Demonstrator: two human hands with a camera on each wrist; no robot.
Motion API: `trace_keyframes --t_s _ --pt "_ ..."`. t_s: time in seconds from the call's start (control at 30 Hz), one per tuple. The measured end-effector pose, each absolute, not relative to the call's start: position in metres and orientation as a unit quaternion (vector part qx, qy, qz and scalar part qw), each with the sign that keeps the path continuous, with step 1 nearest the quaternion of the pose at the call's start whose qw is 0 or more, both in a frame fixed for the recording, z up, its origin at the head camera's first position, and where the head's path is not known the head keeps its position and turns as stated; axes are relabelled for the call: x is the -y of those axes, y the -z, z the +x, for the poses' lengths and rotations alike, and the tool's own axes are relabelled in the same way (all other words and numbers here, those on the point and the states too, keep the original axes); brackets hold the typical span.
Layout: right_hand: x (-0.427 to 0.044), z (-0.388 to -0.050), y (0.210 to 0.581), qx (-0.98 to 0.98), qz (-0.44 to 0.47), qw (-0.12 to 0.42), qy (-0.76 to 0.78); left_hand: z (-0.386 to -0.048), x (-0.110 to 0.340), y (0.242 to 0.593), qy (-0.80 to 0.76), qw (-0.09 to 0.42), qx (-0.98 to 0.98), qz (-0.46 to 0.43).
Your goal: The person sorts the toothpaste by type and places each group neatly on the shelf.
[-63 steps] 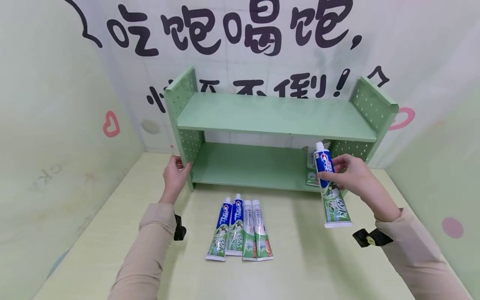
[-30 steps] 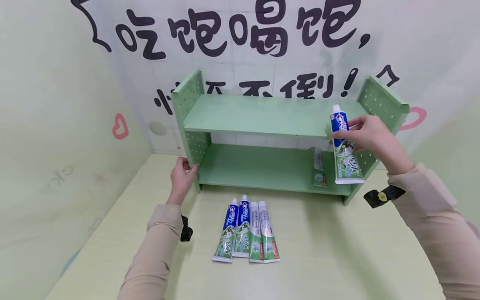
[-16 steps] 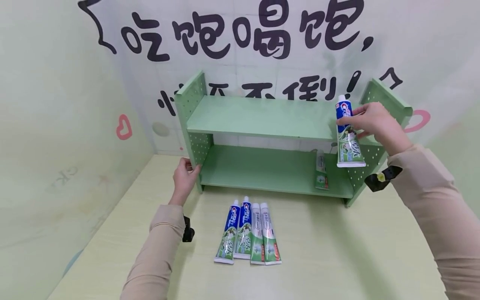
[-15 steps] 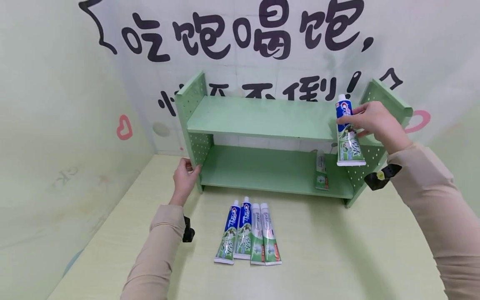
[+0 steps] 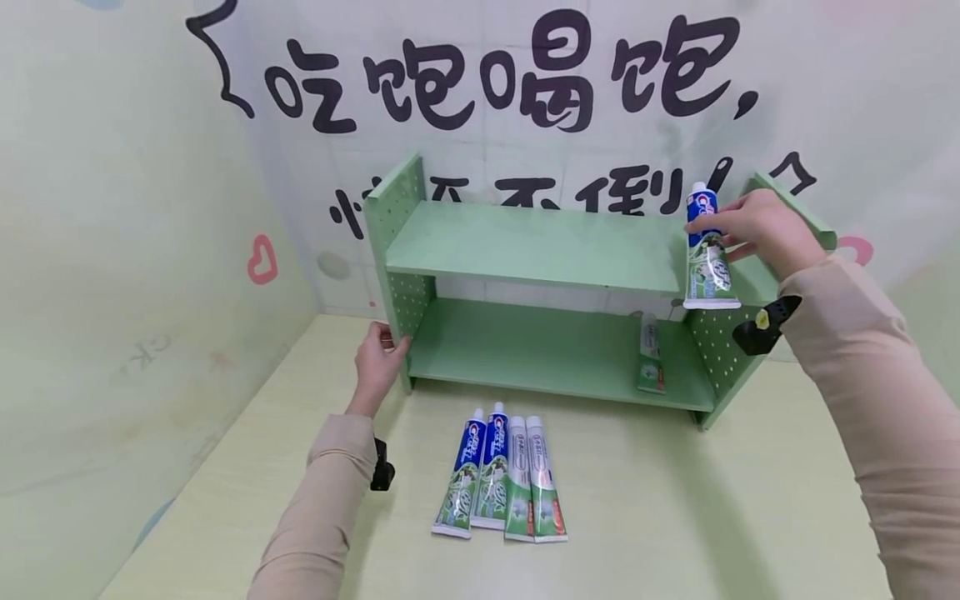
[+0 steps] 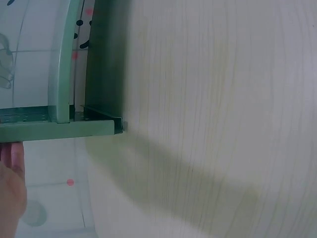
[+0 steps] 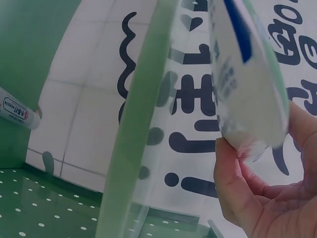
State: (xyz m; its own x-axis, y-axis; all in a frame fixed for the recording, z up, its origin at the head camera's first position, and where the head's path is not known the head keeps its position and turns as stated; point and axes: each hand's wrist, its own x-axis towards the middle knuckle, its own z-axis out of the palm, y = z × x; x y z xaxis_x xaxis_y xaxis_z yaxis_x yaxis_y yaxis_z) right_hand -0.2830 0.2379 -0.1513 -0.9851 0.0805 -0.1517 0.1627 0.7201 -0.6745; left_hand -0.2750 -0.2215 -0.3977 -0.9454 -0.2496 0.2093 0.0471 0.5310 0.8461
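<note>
"While its cap (image 5: 699,187) points up, the toothpaste tube (image 5: 707,279) hangs by the right end of the upper shelf (image 5: 480,233), crimped end (image 5: 712,303) lowest. Contact with the board: can't tell from here."

"Best handling, you'd say?"

"My guess: get the crimp past the front edge first, then tip the tube back gently and let it down flat, label up. Looks soft; a light squeeze should do, a hard one might buckle it."

"And the grip?"

"Right grip (image 5: 772,229): a pinch on the tube, thumb across the blue part of the printed face, fingers bent behind. Parted no wider than the body between them."

"Other side?"

"Left grip (image 5: 378,362) holds the shelf unit (image 5: 532,242) low on its left side panel (image 5: 408,292), thumb at the front edge. Reads as steadying; a firm hold seems wise in case of a bump."

"Further out?"

"One white-and-green tube (image 5: 649,362) on the lower shelf (image 5: 525,342), toward the right. On the bench (image 5: 615,500), four side by side: two blue-and-green tubes (image 5: 459,487), then two white-and-green ones (image 5: 547,492). Lettered wall (image 5: 487,148) behind."
</note>
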Motion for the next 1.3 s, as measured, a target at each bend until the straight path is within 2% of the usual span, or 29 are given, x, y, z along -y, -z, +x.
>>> trace_keyframes --t_s 0.43,0.93,1.3 --pt "-0.239 -0.299 0.148 -0.934 0.047 0.055 0.350 -0.274 0.223 0.393 0.482 0.161 0.860 0.056" --pt "-0.246 -0.313 0.162 -0.935 0.056 0.051 0.346 -0.276 0.220 0.398 0.483 0.171 0.857 0.057" --pt "-0.239 -0.319 0.162 -0.947 0.050 0.069 0.309 -0.277 0.222 0.399 0.483 0.169 0.857 0.058"
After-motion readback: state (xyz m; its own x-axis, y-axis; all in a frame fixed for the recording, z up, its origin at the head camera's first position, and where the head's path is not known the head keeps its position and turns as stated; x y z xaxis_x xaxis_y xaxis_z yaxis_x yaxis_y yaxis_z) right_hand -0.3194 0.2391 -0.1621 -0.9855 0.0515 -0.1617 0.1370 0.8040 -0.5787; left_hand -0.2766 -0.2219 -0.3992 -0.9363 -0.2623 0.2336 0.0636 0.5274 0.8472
